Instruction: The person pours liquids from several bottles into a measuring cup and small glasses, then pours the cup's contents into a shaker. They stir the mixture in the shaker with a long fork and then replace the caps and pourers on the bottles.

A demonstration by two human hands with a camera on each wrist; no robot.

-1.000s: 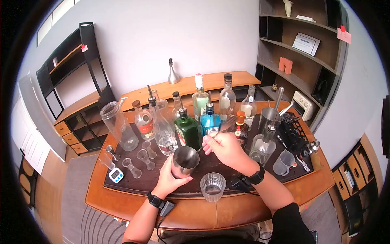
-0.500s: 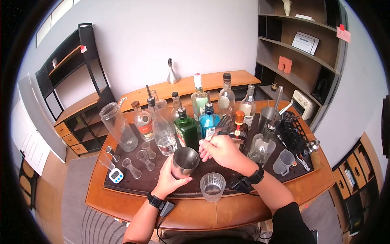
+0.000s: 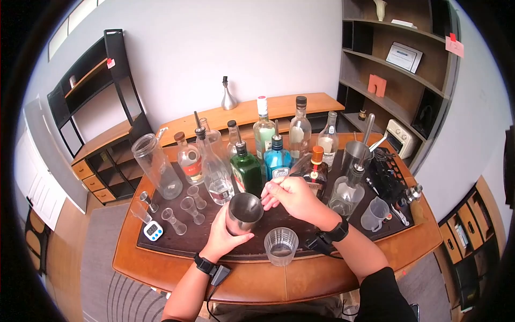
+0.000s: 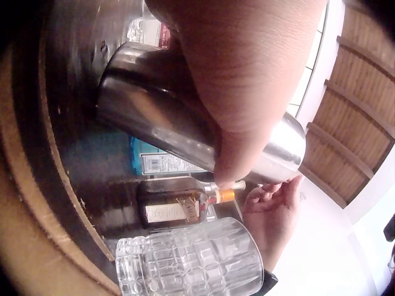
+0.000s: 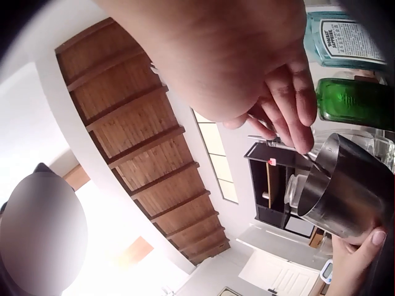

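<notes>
A metal mixing tin (image 3: 245, 216) is tilted in the left hand (image 3: 222, 236), whose fingers and thumb wrap its side, its mouth facing up. To its right, the right hand (image 3: 296, 197) pinches a thin metal bar spoon; the forked upper end (image 3: 302, 163) is blurred above the knuckles. In the right wrist view the spoon's shaft (image 5: 313, 161) reaches over the rim into the tin (image 5: 349, 188). What lies at the bottom of the tin is hidden. A cut-glass tumbler (image 3: 281, 248) stands in front of the hands, close beside the tin in the left wrist view.
Several bottles, among them a green one (image 3: 247, 170) and a blue one (image 3: 277, 157), stand behind the hands. Small jigger-like glasses (image 3: 192, 210) and a timer (image 3: 153, 231) are at left. At right are a clear jug (image 3: 375, 214) and a second metal tin (image 3: 356, 156).
The right hand has shifted slightly beside the tin's rim, and the spoon's forked end has swung to another angle. The left hand and tin have stayed nearly still.
</notes>
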